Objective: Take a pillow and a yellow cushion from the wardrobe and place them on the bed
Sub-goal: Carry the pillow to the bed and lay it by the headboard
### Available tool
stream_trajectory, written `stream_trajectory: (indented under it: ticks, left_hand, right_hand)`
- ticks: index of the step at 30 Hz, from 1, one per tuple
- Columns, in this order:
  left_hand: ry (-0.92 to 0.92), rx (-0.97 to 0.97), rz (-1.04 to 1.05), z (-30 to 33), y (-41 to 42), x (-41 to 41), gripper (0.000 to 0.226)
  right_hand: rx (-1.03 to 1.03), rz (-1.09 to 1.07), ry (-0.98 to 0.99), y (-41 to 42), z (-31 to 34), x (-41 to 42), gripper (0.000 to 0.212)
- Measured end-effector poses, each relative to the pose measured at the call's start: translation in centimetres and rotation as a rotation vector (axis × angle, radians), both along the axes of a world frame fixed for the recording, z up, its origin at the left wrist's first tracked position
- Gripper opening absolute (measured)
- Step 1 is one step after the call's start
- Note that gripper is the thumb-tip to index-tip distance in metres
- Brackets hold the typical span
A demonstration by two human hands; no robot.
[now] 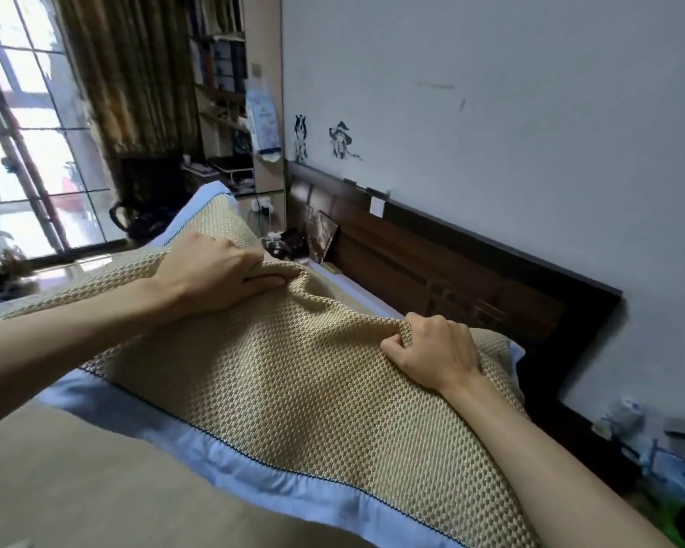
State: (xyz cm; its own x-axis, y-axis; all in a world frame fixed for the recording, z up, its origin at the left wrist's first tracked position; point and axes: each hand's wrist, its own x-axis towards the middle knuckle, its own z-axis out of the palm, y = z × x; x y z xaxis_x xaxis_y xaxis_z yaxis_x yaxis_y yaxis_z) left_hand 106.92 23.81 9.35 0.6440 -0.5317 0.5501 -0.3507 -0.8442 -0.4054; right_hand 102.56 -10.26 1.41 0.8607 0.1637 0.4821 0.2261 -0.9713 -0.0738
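Observation:
A large pillow (293, 389) with a beige woven mesh top and a light blue satin border fills the middle of the view, lying over the bed (76, 488). My left hand (214, 270) pinches a fold of the mesh near the pillow's far edge. My right hand (436, 350) clutches another fold closer to the headboard. Both forearms stretch across the pillow. No yellow cushion and no wardrobe are in view.
A dark wooden headboard (451, 270) runs along the white wall on the right. A cluttered nightstand (285, 243) sits beyond the pillow, with shelves (222, 92) and a brown curtain (127, 73) behind. A big window (24, 152) is at left. Clutter lies at lower right (649, 448).

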Motion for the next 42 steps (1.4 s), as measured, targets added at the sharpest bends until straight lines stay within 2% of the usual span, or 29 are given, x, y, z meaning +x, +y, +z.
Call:
stream_trajectory:
  ticks: [6,11,15,19,22,26,29,33,35,36,37,39,42]
  left_hand:
    - [0.095,-0.006,0.041,-0.8,-5.3,4.8,0.065]
    - [0.176,0.002,0.045,-2.1,-9.2,12.2,0.066]
    - [0.259,0.005,0.047,-4.5,-11.1,21.2,0.071]
    - [0.292,0.013,-0.021,-8.4,-12.5,33.9,0.074]
    - [0.359,-0.018,-0.04,-12.4,-13.2,45.3,0.074]
    - [0.591,-0.111,-0.027,-18.9,-14.0,59.9,0.081]
    - [0.658,-0.135,-0.048,-23.2,-15.2,69.1,0.084]
    - [0.73,-0.121,-0.04,-28.9,-16.8,79.0,0.068]
    - [0.776,0.013,0.121,-33.0,-17.5,82.3,0.05]
    - [0.793,0.067,0.234,-35.5,-17.9,83.3,0.036]
    - [0.847,0.068,0.336,-38.4,-18.4,83.6,0.032]
    - [1.004,-0.033,0.455,-43.8,-19.8,83.1,0.057]
    - [1.076,-0.105,0.359,-50.4,-22.4,82.0,0.066]
  right_hand:
    - [0.019,0.082,0.019,-4.7,-2.6,7.8,0.036]
    - [0.065,0.078,0.066,-8.0,-4.5,13.2,0.034]
    - [0.066,0.014,0.11,-10.1,-6.6,19.7,0.035]
    - [0.049,-0.051,0.12,-11.3,-9.9,29.6,0.035]
    - [0.044,-0.122,0.158,-11.4,-13.0,38.5,0.033]
    - [0.092,-0.217,0.249,-10.8,-17.8,48.7,0.039]
    - [0.136,-0.266,0.261,-10.3,-21.2,55.1,0.039]
    - [0.103,-0.335,0.329,-9.7,-26.6,63.1,0.035]
    - [0.056,-0.375,0.428,-9.4,-30.2,65.8,0.032]
    - [0.045,-0.399,0.49,-9.4,-32.1,66.7,0.037]
    - [0.045,-0.415,0.558,-9.5,-34.2,67.1,0.046]
    - [0.064,-0.408,0.687,-9.7,-38.4,67.3,0.065]
    - [0.157,-0.438,0.901,-10.1,-44.5,67.4,0.077]
